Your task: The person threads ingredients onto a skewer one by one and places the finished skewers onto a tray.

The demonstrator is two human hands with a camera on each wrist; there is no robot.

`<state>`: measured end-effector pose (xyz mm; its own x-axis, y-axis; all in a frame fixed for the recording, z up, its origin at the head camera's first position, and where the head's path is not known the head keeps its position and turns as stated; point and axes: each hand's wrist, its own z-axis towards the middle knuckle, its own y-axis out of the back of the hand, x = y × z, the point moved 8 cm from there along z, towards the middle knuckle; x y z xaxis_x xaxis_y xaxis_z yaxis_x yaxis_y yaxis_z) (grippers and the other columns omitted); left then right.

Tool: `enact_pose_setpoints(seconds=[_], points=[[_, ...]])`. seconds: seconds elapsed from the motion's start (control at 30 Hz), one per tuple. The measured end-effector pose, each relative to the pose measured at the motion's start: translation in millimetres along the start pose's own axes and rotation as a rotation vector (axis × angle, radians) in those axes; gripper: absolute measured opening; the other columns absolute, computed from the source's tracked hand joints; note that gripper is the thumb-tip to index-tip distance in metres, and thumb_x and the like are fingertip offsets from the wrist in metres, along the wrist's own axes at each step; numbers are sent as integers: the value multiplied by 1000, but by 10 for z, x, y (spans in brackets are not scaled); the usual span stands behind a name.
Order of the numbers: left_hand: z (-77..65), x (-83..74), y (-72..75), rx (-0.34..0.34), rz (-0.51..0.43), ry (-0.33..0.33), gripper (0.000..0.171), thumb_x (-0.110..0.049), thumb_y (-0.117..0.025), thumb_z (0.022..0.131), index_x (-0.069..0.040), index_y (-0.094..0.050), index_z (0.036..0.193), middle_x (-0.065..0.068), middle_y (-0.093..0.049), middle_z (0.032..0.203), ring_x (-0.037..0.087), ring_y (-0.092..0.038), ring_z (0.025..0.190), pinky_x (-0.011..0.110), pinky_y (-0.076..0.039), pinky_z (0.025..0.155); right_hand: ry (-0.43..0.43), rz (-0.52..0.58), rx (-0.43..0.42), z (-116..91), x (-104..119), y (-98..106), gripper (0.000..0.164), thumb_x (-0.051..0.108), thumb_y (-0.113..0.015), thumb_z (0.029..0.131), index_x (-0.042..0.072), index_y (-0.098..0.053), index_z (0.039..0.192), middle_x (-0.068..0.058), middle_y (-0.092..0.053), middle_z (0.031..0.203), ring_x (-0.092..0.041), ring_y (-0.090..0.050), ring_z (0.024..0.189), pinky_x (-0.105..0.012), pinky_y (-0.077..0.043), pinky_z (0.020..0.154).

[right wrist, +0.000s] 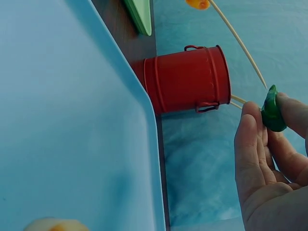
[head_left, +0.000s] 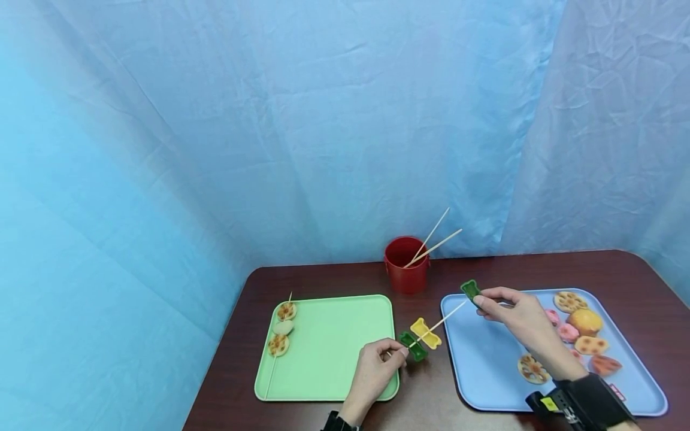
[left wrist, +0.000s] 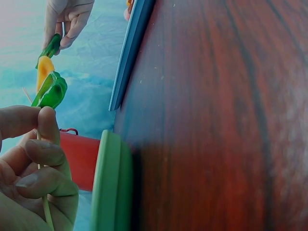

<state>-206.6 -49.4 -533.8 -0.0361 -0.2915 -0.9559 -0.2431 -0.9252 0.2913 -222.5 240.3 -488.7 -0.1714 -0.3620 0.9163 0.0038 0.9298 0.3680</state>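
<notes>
My left hand (head_left: 377,365) grips a thin wooden skewer (head_left: 448,317) near its lower end, between the two trays. Threaded on it are a green pepper piece (head_left: 413,346), close to the fingers, and a yellow pepper piece (head_left: 426,333) farther along. With thumb and fingertips, my right hand (head_left: 517,314) pinches another green pepper piece (head_left: 471,290) above the blue tray. In the right wrist view this green pepper piece (right wrist: 273,111) is right by the skewer's pointed tip (right wrist: 262,81); whether they touch, I cannot tell.
A green tray (head_left: 345,335) at left bears a finished-looking skewer with lotus root slices (head_left: 278,345). The blue tray (head_left: 480,371) at right holds several toy food pieces (head_left: 591,345). Behind stands a red bucket (head_left: 408,278) with skewers leaning in it.
</notes>
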Motion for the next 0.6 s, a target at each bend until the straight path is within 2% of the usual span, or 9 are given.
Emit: enact_pose_setpoints(seconds=[0.3,0.6], points=[[-7,-3,-1,-4,-1,5,14,-16,-72,92,-5,-78,87,6,-71,71,6,-56,54,17,-40,52,14,-21,30,-5,20,-72,64,53,-67,97,0,-65,134,-17,-74,116,-27,-74,104,-49,-55,94],[-10,-8,4,-8,1,5,17,-17,-72,92,-1,-78,89,1,-70,70,4,-54,54,17,-39,52,70,17,71,-30,42,-133,59,43,-65,102,-2,-61,140,-17,-73,119,-12,-73,100,-41,-58,90]])
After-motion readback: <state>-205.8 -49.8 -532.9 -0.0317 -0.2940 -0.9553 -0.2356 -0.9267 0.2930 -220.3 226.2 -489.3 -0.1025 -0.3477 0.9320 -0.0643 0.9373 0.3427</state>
